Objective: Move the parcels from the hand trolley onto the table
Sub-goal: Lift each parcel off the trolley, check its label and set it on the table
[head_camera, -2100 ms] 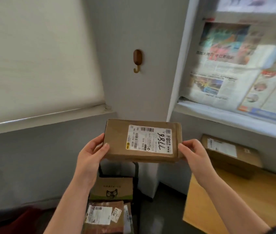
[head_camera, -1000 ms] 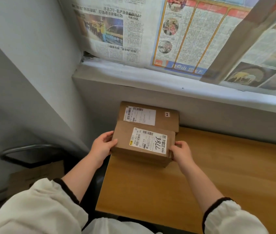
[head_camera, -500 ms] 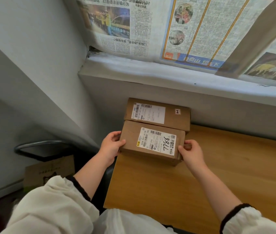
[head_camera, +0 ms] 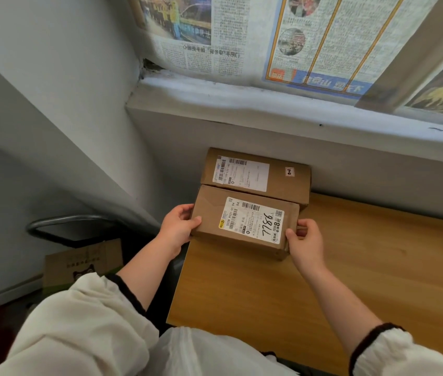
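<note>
Both hands are on the brown parcel [head_camera: 242, 226], one at each short end. The left hand [head_camera: 178, 229] wraps the left end, thumb lying across the top near corner and fingers curled round the side. The right hand [head_camera: 307, 242] does the same on the right end, thumb up on the near top corner, fingers tucked round the end face. So the parcel sits squarely between the two palms, grasped from both sides.

It lies at the far left corner of the table [head_camera: 323, 280], its left end level with the table's left edge. Its far long side is pressed against a second parcel [head_camera: 290, 183] that lies along the table's back edge under the window ledge [head_camera: 242, 104]. It looks set down on the wood, though I cannot tell if its full weight is resting there.

The white shipping label [head_camera: 255, 221] on the held parcel faces up, turned sideways. Big handwritten black digits read "7786", beside them a printed "8元", and along the other end "5028 P021-00 94" with barcodes and a small yellow logo. The rest of the print is too fine to read. The second parcel carries a white label with barcodes and a small white sticker near its right end, neither readable.

Left of the table, lower down, the dark curved handle of the hand trolley [head_camera: 65, 226] shows, with a cardboard carton [head_camera: 82, 264] printed with a black cat face below it. Newspaper [head_camera: 269, 36] in Chinese covers the window above.
</note>
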Tool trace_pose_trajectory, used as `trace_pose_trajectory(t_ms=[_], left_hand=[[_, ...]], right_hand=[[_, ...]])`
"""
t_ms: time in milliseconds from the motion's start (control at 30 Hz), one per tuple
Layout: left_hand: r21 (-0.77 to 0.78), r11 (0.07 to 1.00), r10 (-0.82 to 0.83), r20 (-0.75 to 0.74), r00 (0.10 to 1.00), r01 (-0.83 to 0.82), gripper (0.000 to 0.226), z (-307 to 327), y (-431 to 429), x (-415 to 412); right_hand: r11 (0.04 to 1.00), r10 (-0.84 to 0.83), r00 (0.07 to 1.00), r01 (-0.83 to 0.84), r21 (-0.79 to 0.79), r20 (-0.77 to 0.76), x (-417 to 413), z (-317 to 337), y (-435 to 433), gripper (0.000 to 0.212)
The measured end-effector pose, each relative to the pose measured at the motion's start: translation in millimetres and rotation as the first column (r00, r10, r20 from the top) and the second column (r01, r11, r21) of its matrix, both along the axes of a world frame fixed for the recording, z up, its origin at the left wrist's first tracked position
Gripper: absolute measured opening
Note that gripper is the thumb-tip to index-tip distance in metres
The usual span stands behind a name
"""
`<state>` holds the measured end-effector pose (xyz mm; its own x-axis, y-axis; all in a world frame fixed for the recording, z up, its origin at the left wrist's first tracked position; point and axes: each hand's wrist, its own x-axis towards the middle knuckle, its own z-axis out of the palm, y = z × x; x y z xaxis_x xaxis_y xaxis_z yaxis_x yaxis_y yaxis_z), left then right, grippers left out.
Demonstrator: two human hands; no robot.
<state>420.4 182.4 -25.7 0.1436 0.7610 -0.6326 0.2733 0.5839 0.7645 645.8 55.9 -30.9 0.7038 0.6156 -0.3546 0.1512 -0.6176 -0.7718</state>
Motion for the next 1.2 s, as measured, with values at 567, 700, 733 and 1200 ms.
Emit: trace_pose_trajectory(t_ms=[567,700,733,1200], left_hand=[[0.274,0.933,0.231,0.040,0.972,-0.233,0.056,24.1,-11.0,-49.9],[0.425,0.862,0.330,-0.058,0.942,-0.275,0.053,28.5,-10.0,-151.9],[0.455,0.856,0.335,-0.133,0.933,-0.243,0.052,27.3,-14.3,-178.7],[0.357,0.860,0.502,-0.465,0.729,-0.364,0.059,-33.8,-144.6,-434.7]], right_hand=[[0.972,-0.027,0.913,-0.072,0.226,0.406,-49.7,39.0,0.4,0.058],[0.800,0.329,0.668,-0.573,0.180,0.667,-101.8,59.2,20.0,0.056],[0.732,0.407,0.585,-0.668,0.132,0.702,-121.2,59.9,26.4,0.055],[0.103,0.920,-0.014,-0.956,-0.275,0.393,-418.2,-16.7,65.7,0.070]])
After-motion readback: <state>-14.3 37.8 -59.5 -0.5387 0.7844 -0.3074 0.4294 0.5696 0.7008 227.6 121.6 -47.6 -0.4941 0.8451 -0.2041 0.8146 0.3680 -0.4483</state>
